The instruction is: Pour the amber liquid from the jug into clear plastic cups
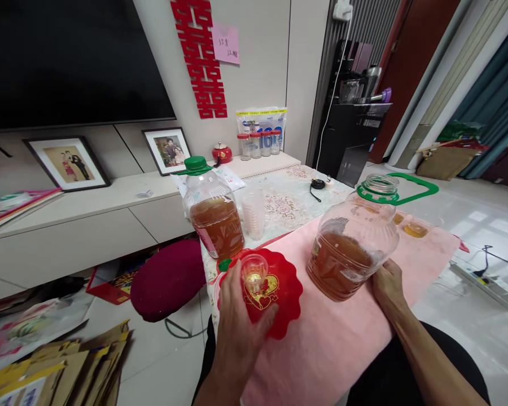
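Observation:
My left hand (243,321) is over a red scalloped plate (290,299) with gold print, its thumb and fingers apart. Beside those fingers a small clear plastic cup (254,270) stands on the plate; no firm grip on it shows. My right hand (388,285) is closed against the lower right side of a large clear plastic jug (342,265), its fingertips hidden behind it. Amber-brown liquid fills the lower part of this jug, which has an uncapped mouth and a green handle (421,189) sticking out. A green cap (224,265) lies at the plate's far left edge.
A second jug (218,225) of brown liquid, green-capped, stands behind the plate beside stacked clear cups (253,214). Small cups of amber liquid (415,229) sit on the pink cloth (322,349) at right. A tape measure (317,184) lies farther back. A maroon stool (169,279) stands left.

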Action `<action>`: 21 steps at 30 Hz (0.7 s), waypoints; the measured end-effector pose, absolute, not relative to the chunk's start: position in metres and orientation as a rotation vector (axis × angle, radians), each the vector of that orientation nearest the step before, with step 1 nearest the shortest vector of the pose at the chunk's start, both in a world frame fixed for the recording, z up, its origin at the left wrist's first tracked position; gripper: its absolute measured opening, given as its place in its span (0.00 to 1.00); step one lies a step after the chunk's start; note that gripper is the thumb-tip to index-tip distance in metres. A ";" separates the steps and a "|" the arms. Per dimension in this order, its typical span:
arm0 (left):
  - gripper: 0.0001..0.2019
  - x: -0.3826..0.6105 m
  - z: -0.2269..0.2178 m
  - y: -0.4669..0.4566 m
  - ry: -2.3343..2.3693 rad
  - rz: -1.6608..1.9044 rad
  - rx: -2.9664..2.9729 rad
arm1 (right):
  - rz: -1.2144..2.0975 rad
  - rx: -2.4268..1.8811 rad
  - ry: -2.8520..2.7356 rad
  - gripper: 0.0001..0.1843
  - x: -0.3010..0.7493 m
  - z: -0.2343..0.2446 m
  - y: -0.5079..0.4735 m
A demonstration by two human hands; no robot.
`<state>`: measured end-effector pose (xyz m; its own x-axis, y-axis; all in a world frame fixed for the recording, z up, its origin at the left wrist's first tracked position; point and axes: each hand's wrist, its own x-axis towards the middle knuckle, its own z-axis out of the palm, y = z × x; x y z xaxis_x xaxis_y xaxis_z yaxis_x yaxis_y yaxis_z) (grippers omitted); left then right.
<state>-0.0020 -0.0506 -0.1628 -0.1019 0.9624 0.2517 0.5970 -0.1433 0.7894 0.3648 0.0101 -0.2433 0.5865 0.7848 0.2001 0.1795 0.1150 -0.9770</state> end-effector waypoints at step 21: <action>0.43 0.003 -0.201 -0.067 1.926 0.994 2.337 | 0.515 -1.422 -0.823 0.09 0.357 -0.230 0.007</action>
<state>0.0031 -0.0673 -0.2011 0.0753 0.8714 0.4848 0.8999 -0.2688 0.3434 0.3572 0.0067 -0.2297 0.6347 0.7495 0.1885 0.1584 0.1126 -0.9809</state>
